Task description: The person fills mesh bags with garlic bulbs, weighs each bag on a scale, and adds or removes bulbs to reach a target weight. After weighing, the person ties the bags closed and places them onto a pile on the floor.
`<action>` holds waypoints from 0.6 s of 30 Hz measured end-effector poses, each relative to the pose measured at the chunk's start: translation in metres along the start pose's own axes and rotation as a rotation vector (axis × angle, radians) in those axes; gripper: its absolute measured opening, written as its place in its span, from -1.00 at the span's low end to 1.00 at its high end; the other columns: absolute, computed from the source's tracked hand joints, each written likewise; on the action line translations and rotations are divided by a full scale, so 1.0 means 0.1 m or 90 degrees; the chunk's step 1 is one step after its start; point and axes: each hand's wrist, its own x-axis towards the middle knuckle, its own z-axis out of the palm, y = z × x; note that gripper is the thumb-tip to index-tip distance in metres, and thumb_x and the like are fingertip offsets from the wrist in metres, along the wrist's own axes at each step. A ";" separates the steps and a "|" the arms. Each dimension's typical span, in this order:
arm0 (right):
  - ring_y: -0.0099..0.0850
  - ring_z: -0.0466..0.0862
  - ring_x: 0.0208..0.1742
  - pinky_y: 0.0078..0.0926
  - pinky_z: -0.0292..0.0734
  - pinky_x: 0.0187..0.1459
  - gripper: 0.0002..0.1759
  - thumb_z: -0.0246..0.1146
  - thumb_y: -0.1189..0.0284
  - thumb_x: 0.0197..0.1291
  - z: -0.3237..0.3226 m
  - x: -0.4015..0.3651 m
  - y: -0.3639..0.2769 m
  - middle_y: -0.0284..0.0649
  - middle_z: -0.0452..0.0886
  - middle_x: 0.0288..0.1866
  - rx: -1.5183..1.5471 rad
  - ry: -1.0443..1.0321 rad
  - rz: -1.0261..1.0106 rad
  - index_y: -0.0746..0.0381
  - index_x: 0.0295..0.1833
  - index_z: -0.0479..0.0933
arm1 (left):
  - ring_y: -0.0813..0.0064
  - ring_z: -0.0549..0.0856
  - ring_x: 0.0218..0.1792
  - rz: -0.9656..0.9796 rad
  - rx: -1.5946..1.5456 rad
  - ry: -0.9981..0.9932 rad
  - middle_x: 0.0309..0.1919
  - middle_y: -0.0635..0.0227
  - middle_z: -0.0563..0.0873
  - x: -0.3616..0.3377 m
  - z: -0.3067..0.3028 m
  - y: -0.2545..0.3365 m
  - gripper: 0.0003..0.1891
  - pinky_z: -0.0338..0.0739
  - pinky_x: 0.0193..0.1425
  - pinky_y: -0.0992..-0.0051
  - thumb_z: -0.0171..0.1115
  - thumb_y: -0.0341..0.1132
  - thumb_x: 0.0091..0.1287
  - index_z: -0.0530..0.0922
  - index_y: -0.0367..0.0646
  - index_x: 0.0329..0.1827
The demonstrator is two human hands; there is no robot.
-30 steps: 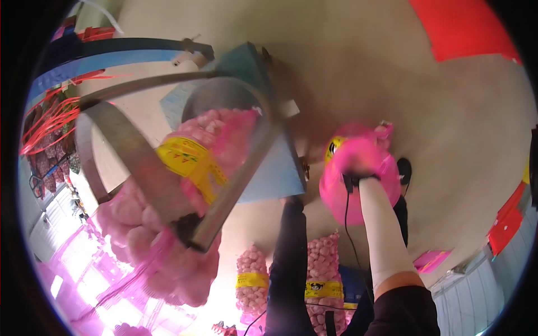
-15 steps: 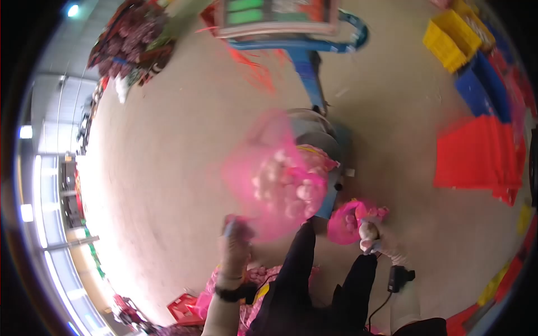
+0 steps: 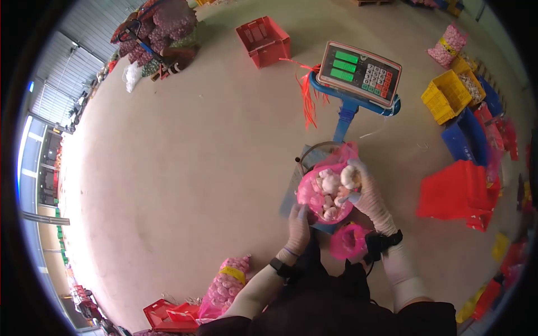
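Note:
A pink mesh bag (image 3: 309,187) of white garlic bulbs (image 3: 330,182) stands open on the blue platform scale (image 3: 290,197). My gloved left hand (image 3: 298,228) is closed on the bag's near left rim. At its right side, my gloved right hand (image 3: 370,199) holds a garlic bulb (image 3: 351,177) over the opening. A smaller pink mesh bag (image 3: 348,241) lies just below, close to my right wrist. Beyond the bag rises the scale's display (image 3: 358,73), its green panels lit.
A filled garlic bag (image 3: 224,285) with a yellow label stands at lower left beside red crates (image 3: 168,315). Another red crate (image 3: 263,42) is on the far floor. Yellow (image 3: 446,96), blue (image 3: 466,134) and red bins (image 3: 454,190) line the right side. Stacked mesh sacks (image 3: 162,33) stand at upper left.
My right hand has moved up from beside the smaller bag to the large bag's opening, carrying garlic. My left hand has moved right onto the rim. The view has shifted, showing the whole display.

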 end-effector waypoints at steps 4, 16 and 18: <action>-0.57 0.42 -0.18 -0.65 0.60 -0.27 -0.31 0.21 0.62 0.06 -0.17 -0.30 -0.13 -0.31 0.36 -0.11 0.058 0.111 0.072 0.18 0.31 0.10 | 0.60 0.50 -0.47 0.017 -0.014 0.019 -0.45 0.43 0.51 0.02 -0.03 -0.01 -0.78 0.42 -0.39 0.59 0.01 -0.18 0.33 0.44 -0.16 -0.22; -0.47 0.51 -0.27 -0.49 0.65 -0.34 -0.38 0.22 0.64 0.02 -0.40 -1.50 -0.09 -0.21 0.30 -0.04 0.322 0.092 0.355 0.16 0.21 0.18 | 0.37 0.50 -0.49 0.261 0.133 -0.035 -0.50 0.33 0.51 0.64 -0.40 -0.61 -0.87 0.40 -0.41 0.37 0.13 -0.28 0.13 0.43 -0.08 -0.32; -0.40 0.56 -0.27 -0.48 0.63 -0.31 -0.38 0.18 0.71 -0.01 -0.35 -1.63 -0.01 -0.16 0.33 -0.06 0.326 0.069 0.386 0.20 0.20 0.19 | 0.52 0.49 -0.61 0.236 0.085 -0.049 -0.52 0.45 0.51 0.57 -0.42 -0.53 -0.81 0.39 -0.57 0.53 0.14 -0.12 0.22 0.40 0.01 -0.28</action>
